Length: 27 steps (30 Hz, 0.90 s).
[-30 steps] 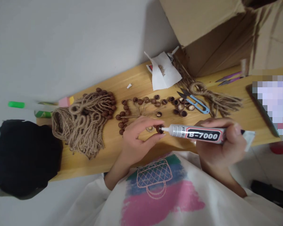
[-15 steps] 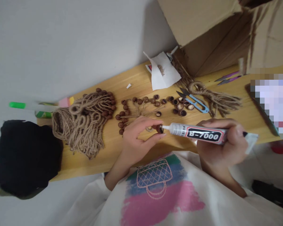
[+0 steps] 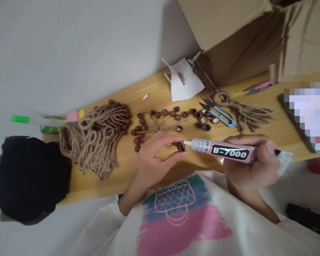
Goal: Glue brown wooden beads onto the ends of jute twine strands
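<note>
My left hand pinches a small brown nut shell between thumb and fingertips, just above the wooden board. My right hand is wrapped round a B-7000 glue tube, whose white nozzle touches the shell's open side. A jute cord piece edged with brown shells lies to the left. Several loose shells are strewn along the board beyond my hands, around a frayed cord tuft.
Blue thread snips lie by a knotted jute bundle. A white paper scrap and a large cardboard box stand at the back. A black cloth lump sits at the left, a green-capped pen behind it.
The glue tube has tilted slightly, its rear end lower and shifted a little right. My left hand and the shell stay put.
</note>
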Each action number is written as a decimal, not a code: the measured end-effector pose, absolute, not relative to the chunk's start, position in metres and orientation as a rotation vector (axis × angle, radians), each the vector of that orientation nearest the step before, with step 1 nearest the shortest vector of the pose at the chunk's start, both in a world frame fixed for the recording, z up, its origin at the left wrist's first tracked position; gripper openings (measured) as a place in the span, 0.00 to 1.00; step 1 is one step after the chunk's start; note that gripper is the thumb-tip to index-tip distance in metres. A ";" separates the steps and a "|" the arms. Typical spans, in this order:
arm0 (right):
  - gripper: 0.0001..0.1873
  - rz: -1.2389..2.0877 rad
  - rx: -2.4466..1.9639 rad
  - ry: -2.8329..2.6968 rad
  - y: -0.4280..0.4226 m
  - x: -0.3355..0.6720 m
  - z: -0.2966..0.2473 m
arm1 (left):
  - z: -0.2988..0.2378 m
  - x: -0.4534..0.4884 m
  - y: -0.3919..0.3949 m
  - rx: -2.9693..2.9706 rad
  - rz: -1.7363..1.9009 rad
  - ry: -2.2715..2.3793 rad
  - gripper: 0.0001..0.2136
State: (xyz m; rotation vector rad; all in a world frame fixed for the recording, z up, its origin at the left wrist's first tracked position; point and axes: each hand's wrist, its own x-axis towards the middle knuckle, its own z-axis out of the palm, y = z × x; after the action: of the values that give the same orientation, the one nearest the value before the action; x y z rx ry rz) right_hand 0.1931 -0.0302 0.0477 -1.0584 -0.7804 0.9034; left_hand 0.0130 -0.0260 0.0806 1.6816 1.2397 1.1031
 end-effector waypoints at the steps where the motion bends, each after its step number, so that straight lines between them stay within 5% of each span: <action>1: 0.16 0.897 -1.060 -0.784 -0.030 0.193 0.048 | 0.081 0.013 -0.026 1.682 1.108 1.236 0.11; 27: 0.16 0.981 -0.998 -0.786 -0.029 0.196 0.046 | 0.082 0.014 -0.026 1.653 1.081 1.237 0.11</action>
State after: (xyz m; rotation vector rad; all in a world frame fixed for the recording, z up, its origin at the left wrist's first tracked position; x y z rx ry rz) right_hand 0.1965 -0.0292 0.0462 -0.9976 -0.7859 0.9812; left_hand 0.0143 -0.0256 0.0819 1.6533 1.2374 1.0806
